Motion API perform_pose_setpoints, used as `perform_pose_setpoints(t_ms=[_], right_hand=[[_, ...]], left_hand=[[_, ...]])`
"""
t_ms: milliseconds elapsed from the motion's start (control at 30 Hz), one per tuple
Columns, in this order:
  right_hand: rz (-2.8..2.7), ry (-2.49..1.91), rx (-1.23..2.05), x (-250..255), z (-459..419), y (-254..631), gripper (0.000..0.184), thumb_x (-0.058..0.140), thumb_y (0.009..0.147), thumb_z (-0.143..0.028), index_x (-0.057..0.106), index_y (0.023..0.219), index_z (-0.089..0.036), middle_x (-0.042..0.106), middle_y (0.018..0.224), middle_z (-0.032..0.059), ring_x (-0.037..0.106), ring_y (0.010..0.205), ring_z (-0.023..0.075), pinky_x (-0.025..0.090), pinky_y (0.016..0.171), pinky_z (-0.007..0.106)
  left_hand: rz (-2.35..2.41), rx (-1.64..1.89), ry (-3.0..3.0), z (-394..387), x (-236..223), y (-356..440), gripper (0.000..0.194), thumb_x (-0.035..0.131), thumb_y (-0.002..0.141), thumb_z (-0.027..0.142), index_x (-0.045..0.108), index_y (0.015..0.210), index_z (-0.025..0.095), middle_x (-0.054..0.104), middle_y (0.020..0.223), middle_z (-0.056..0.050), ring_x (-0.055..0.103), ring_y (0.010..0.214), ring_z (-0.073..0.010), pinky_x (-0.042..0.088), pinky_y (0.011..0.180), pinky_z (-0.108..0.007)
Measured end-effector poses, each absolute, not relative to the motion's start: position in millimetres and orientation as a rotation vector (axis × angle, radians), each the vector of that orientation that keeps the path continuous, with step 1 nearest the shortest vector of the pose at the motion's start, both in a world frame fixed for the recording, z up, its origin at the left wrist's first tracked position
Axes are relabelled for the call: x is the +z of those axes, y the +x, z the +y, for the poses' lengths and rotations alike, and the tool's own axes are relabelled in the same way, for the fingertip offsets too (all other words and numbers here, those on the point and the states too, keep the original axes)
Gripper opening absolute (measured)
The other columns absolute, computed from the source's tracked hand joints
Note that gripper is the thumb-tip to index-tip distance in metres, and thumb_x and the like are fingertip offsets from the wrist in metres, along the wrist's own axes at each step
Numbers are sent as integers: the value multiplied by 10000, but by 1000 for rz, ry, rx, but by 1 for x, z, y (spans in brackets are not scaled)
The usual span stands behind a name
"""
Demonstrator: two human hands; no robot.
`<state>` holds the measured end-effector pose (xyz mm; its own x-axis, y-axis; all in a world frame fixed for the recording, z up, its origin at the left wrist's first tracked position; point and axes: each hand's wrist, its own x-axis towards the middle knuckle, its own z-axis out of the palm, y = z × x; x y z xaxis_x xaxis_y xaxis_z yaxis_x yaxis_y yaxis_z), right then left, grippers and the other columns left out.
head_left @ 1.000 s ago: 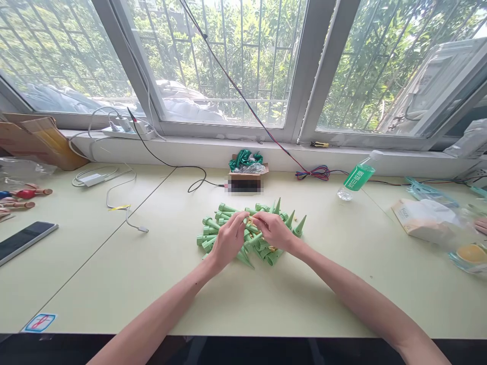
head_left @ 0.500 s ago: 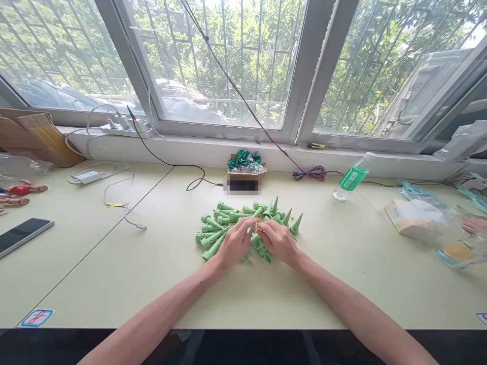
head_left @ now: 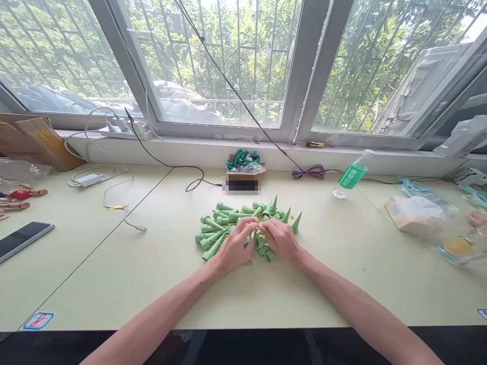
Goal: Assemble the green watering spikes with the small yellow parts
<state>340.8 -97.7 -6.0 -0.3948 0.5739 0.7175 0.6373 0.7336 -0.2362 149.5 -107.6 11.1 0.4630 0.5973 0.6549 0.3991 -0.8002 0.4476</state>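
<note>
A heap of several green plastic cone-shaped spikes (head_left: 218, 228) lies in the middle of the pale table (head_left: 125, 274). Both hands meet over the heap's near side. My left hand (head_left: 236, 246) has its fingers curled, the tips pinching at a green spike with a small yellow part (head_left: 259, 232) between the hands. My right hand (head_left: 280, 238) is curled too, its fingertips touching the same spot from the right. Exactly what each fingertip grips is hidden by the fingers.
A small cardboard box (head_left: 243, 180) with green material stands behind the heap. A water bottle (head_left: 352, 175) lies at back right, bags and a tissue pack (head_left: 413, 215) at right. A phone (head_left: 23, 238), cables (head_left: 114, 195) and wooden figures (head_left: 23, 193) lie at left. Another person's fingers (head_left: 478, 218) show at far right.
Both hands have drawn slightly nearer and lower onto the heap, fingers curling tighter around the small piece between them. The camera view shifted a little.
</note>
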Motion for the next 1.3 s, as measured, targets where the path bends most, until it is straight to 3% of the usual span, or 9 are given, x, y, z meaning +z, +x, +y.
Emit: perform_pose_setpoints(t_ms=[200, 367, 633, 900, 1100, 1300], right_hand=[[-1972, -962, -6, -6, -96, 341, 250, 404, 1037, -263, 609, 915, -188, 626, 763, 43, 565, 667, 147, 413, 592, 259], [-1900, -969, 69, -7, -96, 343, 215, 413, 1034, -266, 612, 991, -197, 653, 847, 67, 584, 690, 146, 450, 597, 258], [-1954, -891, 64, -7, -100, 342, 221, 394, 1034, -257, 610, 1035, -209, 643, 830, 60, 595, 686, 144, 453, 585, 249], [-1950, -876, 98, -6, -103, 342, 201, 393, 1033, -246, 583, 980, -206, 629, 797, 50, 561, 657, 140, 423, 579, 247], [-1897, -855, 67, -2, -107, 340, 226, 389, 1032, -243, 563, 895, -198, 573, 721, 30, 495, 599, 128, 384, 551, 247], [-1855, -806, -13, 3, -107, 338, 208, 409, 1028, -206, 553, 879, -191, 557, 700, 8, 476, 575, 106, 362, 527, 228]], left_hand=[[942, 1396, 2430, -108, 14, 154, 362, 449, 928, 72, 495, 1246, 240, 563, 1203, -99, 628, 1072, -194, 556, 894, -354], [1137, 1393, 2293, -104, 10, 151, 179, 427, 1002, 217, 499, 1165, 211, 638, 1006, -60, 653, 877, -171, 543, 793, -326], [1141, 1288, 2210, -109, 15, 150, 313, 378, 1031, 329, 475, 1302, 204, 688, 961, -52, 670, 863, -182, 534, 785, -321], [1086, 1265, 2278, -105, 16, 145, 351, 412, 1023, 288, 480, 1360, 217, 688, 1057, -71, 678, 963, -189, 550, 835, -334], [955, 1244, 2396, -106, 10, 146, 400, 545, 967, 258, 510, 1365, 249, 630, 1325, -103, 626, 1196, -227, 547, 961, -375], [947, 1283, 2412, -106, 8, 144, 420, 543, 969, 221, 510, 1387, 252, 660, 1261, -97, 658, 1126, -218, 576, 899, -362]])
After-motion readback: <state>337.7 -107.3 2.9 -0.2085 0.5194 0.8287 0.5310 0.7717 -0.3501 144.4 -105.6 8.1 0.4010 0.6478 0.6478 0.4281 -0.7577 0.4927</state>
